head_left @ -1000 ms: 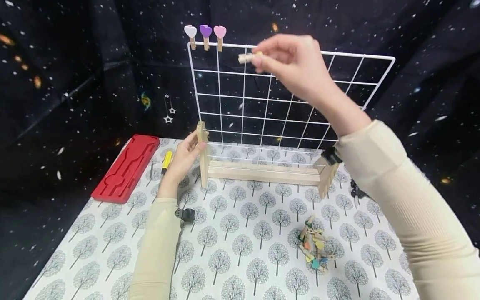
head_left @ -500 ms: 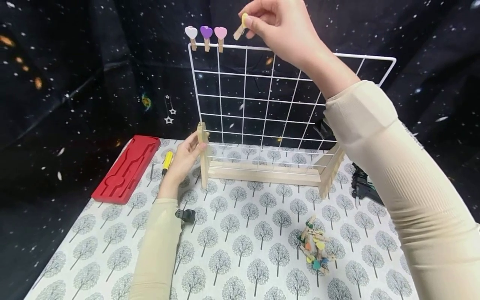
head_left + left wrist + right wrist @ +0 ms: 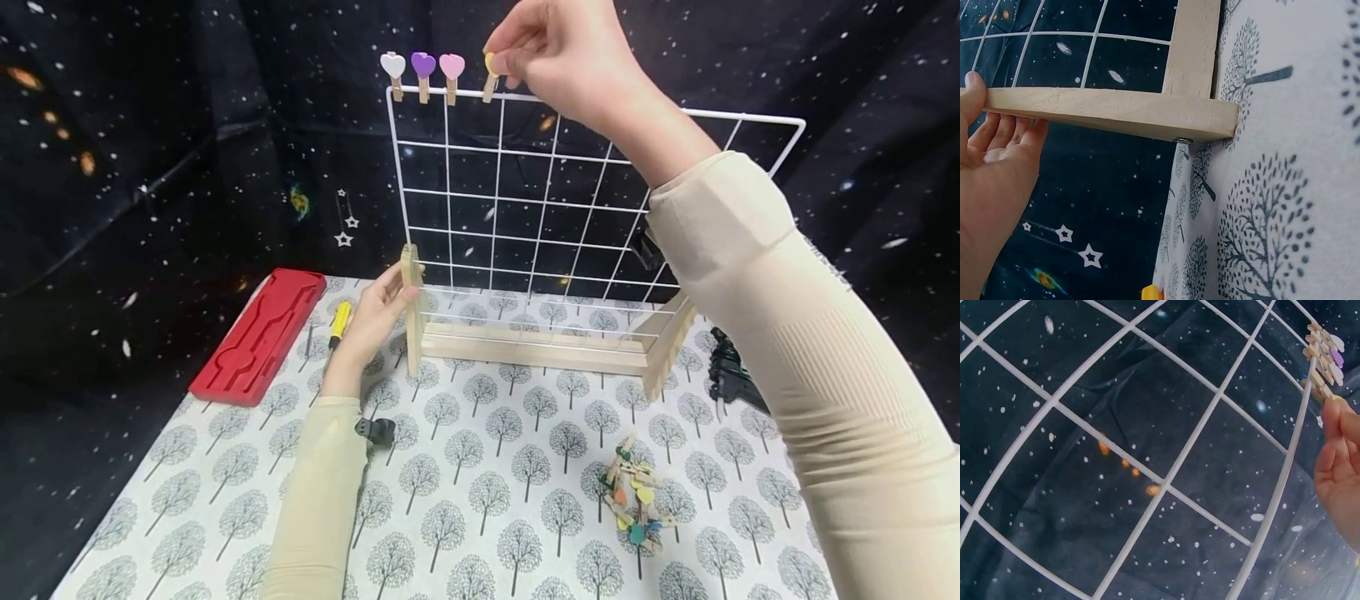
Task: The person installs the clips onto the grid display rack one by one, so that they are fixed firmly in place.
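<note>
In the head view my right hand pinches a wooden clothespin with a yellow heart, its legs over the top wire of the white wire grid. To its left a white-heart clothespin, a purple-heart clothespin and a pink-heart clothespin stand clipped on that wire. The right wrist view shows the hand's fingertips at the grid's edge. My left hand holds the grid's wooden side post, thumb on one face and fingers on the other.
A heap of heart clothespins lies on the tree-print cloth at front right. At left are a red tool case and a yellow-handled screwdriver. A black tool lies behind the right arm.
My right hand has raised the yellow-heart clothespin, turned it upright and brought it down onto the grid's top wire. The left hand stays on the post. The head view has shifted slightly.
</note>
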### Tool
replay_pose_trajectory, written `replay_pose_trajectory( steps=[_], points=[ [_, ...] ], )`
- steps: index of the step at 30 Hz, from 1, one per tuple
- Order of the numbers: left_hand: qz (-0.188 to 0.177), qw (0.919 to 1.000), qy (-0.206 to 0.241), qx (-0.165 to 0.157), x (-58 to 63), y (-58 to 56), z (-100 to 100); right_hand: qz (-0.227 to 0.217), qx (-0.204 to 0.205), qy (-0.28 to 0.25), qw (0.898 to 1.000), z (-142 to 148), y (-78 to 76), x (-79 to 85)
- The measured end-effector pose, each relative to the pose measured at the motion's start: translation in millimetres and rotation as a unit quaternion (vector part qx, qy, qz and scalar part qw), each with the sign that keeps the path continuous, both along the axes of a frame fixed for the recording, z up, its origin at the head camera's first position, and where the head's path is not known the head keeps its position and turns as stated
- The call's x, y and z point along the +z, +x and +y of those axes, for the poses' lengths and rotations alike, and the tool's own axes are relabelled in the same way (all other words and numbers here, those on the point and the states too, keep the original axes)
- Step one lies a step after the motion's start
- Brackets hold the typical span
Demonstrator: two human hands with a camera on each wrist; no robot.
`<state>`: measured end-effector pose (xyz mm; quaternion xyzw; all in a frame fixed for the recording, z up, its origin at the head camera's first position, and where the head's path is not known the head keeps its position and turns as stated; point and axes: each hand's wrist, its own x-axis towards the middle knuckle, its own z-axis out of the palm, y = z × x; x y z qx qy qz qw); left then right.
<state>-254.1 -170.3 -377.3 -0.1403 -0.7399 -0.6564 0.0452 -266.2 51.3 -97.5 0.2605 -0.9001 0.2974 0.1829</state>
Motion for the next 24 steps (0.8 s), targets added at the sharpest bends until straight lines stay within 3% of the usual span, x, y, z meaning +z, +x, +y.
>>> replay_pose_trajectory(
  steps=[9, 17, 24],
  points=[
    [-0.003, 0.9999, 0.009, -0.008, -0.7, 1.9, 1.9, 0.032, -0.004, 0.078, 0.996, 2.4, 0.3, -2.3],
    [-0.003, 1.0, 0.004, -0.005, -1.1, 0.9, 0.8, 0.044, 0.002, 0.078, 0.996, -3.7, -1.4, -1.4],
    [-0.007, 1.0, -0.004, 0.005, -0.5, 1.9, -0.1, 0.022, -0.012, 0.039, 0.999, -7.7, -1.8, -7.4]
  ],
)
